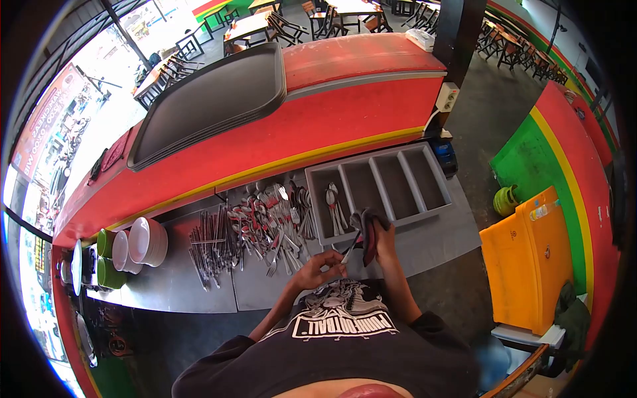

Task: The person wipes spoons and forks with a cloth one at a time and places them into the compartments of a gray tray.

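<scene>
My left hand [320,268] pinches one end of a slim metal piece of cutlery [350,248]; its kind does not show. A dark cloth [369,225] is in my closed right hand [385,247], against the cutlery's other end. Both hands are close together in front of my body, at the near edge of a grey cutlery tray [403,224] with long compartments. Several spoons [334,204] lie in its leftmost compartment. To the tray's left, a loose heap of spoons and forks [271,222] covers part of the metal counter [199,300].
Stacked bowls [149,242], white and green, stand at the counter's left end. Large black trays [212,103] rest on the red ledge [345,106] behind. An orange container [524,262] stands to the right. Tables and chairs [285,26] fill the background.
</scene>
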Demonstrator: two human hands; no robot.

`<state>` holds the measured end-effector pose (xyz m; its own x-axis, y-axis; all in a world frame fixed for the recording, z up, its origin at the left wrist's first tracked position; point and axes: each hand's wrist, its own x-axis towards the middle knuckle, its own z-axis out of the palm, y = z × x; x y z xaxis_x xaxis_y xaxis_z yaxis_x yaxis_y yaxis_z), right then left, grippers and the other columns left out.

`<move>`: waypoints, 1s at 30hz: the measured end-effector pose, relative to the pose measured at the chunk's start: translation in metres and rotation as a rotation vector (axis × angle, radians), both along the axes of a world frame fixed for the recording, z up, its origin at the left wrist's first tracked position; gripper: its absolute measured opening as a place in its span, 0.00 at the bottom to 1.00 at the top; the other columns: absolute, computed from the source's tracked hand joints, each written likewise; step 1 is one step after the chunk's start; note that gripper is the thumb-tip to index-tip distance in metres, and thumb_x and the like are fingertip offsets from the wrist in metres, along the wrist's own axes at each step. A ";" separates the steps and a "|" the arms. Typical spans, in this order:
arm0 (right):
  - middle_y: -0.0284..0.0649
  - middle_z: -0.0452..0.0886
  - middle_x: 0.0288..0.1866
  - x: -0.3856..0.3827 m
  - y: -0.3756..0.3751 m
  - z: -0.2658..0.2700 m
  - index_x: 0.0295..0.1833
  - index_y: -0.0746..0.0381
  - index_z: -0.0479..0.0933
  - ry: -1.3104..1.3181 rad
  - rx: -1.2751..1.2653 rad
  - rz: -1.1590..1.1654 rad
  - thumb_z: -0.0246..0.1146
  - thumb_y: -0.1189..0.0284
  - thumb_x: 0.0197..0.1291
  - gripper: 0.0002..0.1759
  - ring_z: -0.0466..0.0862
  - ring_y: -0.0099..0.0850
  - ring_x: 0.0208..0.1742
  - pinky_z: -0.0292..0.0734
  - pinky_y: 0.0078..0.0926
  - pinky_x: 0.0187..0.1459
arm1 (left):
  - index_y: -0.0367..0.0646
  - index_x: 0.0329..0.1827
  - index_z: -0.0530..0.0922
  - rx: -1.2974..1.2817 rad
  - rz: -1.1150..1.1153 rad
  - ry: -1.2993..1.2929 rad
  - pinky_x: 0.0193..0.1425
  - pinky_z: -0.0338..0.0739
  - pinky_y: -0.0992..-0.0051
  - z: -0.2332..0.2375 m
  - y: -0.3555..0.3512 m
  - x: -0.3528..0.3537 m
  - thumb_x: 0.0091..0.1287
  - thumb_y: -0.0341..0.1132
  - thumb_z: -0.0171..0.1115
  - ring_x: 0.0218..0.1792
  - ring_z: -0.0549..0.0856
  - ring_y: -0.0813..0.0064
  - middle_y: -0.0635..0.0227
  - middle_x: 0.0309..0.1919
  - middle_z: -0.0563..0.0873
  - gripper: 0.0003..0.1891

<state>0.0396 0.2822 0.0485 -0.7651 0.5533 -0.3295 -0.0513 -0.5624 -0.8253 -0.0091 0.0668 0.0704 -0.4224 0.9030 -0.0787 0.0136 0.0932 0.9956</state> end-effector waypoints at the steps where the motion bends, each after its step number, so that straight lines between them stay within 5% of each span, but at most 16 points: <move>1: 0.35 0.83 0.35 -0.001 0.002 -0.010 0.48 0.66 0.81 0.028 0.001 -0.031 0.59 0.71 0.68 0.11 0.82 0.22 0.31 0.78 0.21 0.30 | 0.36 0.47 0.75 0.004 -0.004 0.009 0.51 0.76 0.74 0.001 0.000 0.000 0.74 0.30 0.58 0.41 0.85 0.78 0.66 0.35 0.87 0.06; 6: 0.38 0.82 0.34 -0.002 0.004 -0.027 0.49 0.68 0.80 0.062 -0.029 -0.135 0.59 0.69 0.69 0.13 0.82 0.25 0.27 0.79 0.25 0.25 | 0.36 0.47 0.75 0.027 -0.007 0.043 0.48 0.77 0.74 0.004 0.001 0.001 0.74 0.30 0.58 0.40 0.85 0.78 0.66 0.35 0.87 0.07; 12: 0.38 0.83 0.50 -0.003 0.014 -0.034 0.56 0.67 0.79 -0.024 0.053 -0.330 0.60 0.64 0.69 0.19 0.83 0.29 0.48 0.77 0.25 0.49 | 0.36 0.46 0.77 0.067 -0.022 0.079 0.47 0.77 0.74 0.002 -0.002 0.003 0.73 0.29 0.59 0.39 0.85 0.79 0.66 0.34 0.87 0.05; 18: 0.39 0.81 0.53 0.000 0.014 -0.029 0.60 0.66 0.75 0.009 0.016 -0.460 0.61 0.63 0.68 0.21 0.81 0.30 0.52 0.76 0.28 0.53 | 0.37 0.48 0.77 0.049 0.016 0.104 0.46 0.76 0.75 0.003 0.004 0.009 0.72 0.30 0.60 0.39 0.84 0.79 0.68 0.36 0.87 0.07; 27: 0.36 0.81 0.49 0.012 0.004 -0.012 0.56 0.66 0.76 0.213 0.050 0.027 0.65 0.74 0.60 0.19 0.80 0.26 0.50 0.76 0.25 0.52 | 0.34 0.50 0.74 0.066 0.185 0.007 0.49 0.78 0.75 -0.004 0.010 0.005 0.74 0.30 0.57 0.40 0.83 0.78 0.64 0.37 0.86 0.08; 30: 0.35 0.82 0.47 0.014 -0.010 0.000 0.53 0.65 0.76 0.198 0.442 0.275 0.70 0.75 0.53 0.21 0.80 0.24 0.48 0.76 0.25 0.51 | 0.32 0.49 0.73 0.125 0.242 0.022 0.47 0.77 0.77 -0.012 0.012 0.006 0.74 0.28 0.57 0.39 0.84 0.80 0.66 0.34 0.85 0.08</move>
